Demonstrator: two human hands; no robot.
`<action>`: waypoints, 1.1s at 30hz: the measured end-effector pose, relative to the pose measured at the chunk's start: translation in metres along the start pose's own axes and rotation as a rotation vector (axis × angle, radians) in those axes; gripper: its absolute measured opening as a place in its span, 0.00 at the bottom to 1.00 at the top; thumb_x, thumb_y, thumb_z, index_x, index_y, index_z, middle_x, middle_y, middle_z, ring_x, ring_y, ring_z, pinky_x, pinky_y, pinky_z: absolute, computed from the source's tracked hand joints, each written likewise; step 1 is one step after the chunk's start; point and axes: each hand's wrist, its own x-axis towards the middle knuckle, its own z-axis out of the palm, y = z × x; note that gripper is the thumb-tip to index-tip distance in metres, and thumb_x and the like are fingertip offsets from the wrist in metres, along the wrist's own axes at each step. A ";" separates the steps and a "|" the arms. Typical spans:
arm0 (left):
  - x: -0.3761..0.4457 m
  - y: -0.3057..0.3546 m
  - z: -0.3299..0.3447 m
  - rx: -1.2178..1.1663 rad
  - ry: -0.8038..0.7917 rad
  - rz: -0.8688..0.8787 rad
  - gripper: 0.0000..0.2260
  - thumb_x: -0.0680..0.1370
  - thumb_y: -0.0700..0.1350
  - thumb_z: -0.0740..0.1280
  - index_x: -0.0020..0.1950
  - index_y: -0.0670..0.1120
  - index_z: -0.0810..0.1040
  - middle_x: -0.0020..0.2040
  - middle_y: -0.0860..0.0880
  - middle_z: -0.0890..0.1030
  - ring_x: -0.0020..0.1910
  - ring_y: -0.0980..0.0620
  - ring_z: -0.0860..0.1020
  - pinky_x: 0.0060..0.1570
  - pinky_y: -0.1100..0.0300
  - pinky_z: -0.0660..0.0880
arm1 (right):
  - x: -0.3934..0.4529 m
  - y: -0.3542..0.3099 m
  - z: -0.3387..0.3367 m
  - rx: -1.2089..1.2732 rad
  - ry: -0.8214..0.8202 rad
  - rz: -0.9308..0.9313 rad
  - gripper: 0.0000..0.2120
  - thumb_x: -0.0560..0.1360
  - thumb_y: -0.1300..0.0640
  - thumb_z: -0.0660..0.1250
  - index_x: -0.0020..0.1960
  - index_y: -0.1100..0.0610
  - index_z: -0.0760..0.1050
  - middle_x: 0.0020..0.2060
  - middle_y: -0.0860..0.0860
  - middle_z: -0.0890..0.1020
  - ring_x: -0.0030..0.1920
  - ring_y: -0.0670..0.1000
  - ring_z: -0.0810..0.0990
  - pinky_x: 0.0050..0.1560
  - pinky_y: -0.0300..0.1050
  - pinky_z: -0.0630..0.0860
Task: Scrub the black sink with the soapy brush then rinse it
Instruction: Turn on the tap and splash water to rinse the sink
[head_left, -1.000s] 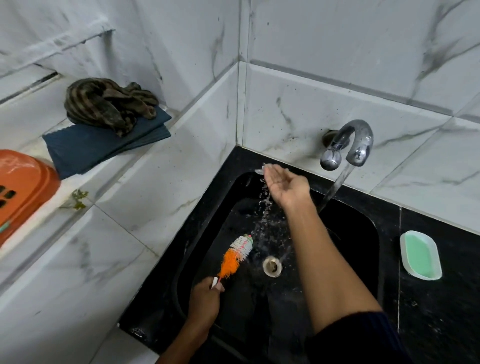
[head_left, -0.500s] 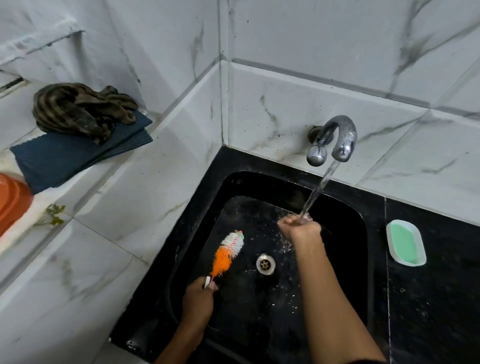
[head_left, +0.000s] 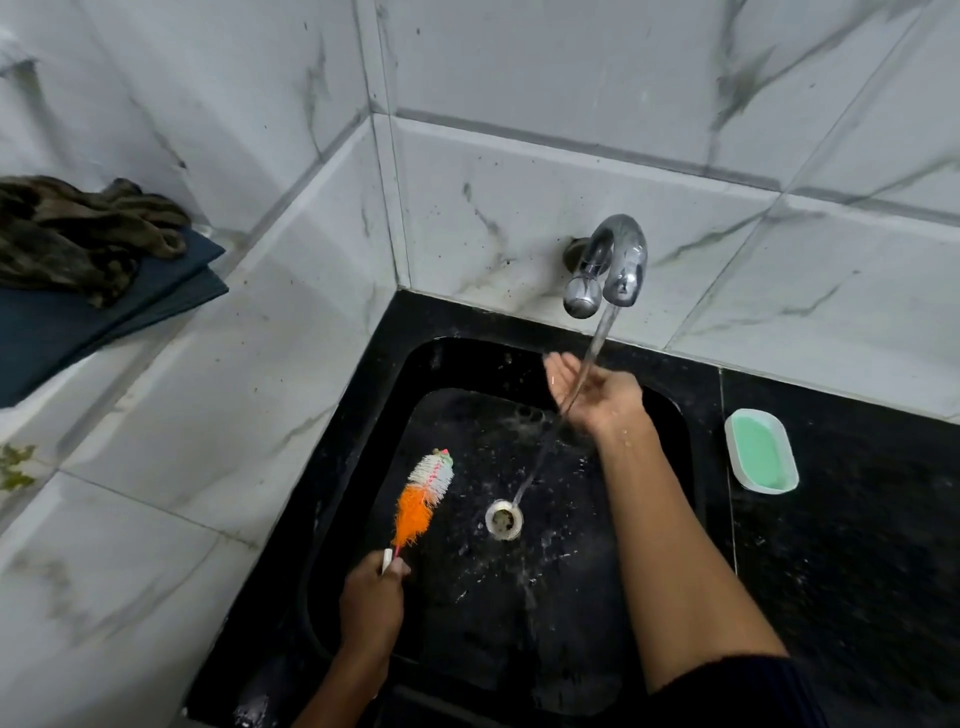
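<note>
The black sink (head_left: 519, 613) is wet, with a white drain ring (head_left: 503, 518) in its middle. My left hand (head_left: 371, 603) grips the handle of an orange-and-white bottle brush (head_left: 421, 501), whose bristles hang over the sink's left side. My right hand (head_left: 595, 392) is held palm up with relaxed fingers at the back of the sink, just beside the water stream. The chrome tap (head_left: 613, 267) on the wall is running, and its stream falls slantwise down to the drain.
A white soap dish with green soap (head_left: 761, 449) sits on the black counter (head_left: 841, 545) to the right. On the left ledge lies a dark blue folded cloth (head_left: 104, 306) with a striped brown rag (head_left: 78, 236) on it. Marble tile walls enclose the corner.
My right hand went from a fist under the stream to an open, palm-up hand raised toward the sink's back. The left hand and brush have barely moved.
</note>
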 end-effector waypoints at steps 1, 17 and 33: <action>0.000 0.000 0.000 -0.001 -0.002 0.002 0.10 0.80 0.40 0.65 0.39 0.46 0.79 0.30 0.48 0.74 0.31 0.47 0.70 0.37 0.54 0.65 | 0.000 0.007 -0.005 -0.033 0.034 0.038 0.18 0.82 0.59 0.50 0.54 0.67 0.76 0.50 0.61 0.82 0.54 0.57 0.82 0.48 0.50 0.81; -0.005 0.008 0.000 -0.017 -0.009 0.014 0.08 0.80 0.39 0.64 0.42 0.42 0.78 0.28 0.48 0.69 0.29 0.48 0.66 0.34 0.54 0.63 | 0.014 0.009 -0.032 0.293 0.032 -0.135 0.20 0.84 0.57 0.46 0.45 0.62 0.74 0.35 0.57 0.79 0.36 0.54 0.80 0.37 0.43 0.78; -0.005 0.011 0.001 -0.026 -0.017 0.049 0.10 0.81 0.40 0.64 0.40 0.44 0.77 0.29 0.48 0.70 0.30 0.48 0.67 0.34 0.56 0.63 | 0.018 0.055 -0.054 0.019 0.141 0.131 0.19 0.81 0.60 0.49 0.36 0.58 0.71 0.25 0.51 0.75 0.28 0.48 0.70 0.31 0.39 0.64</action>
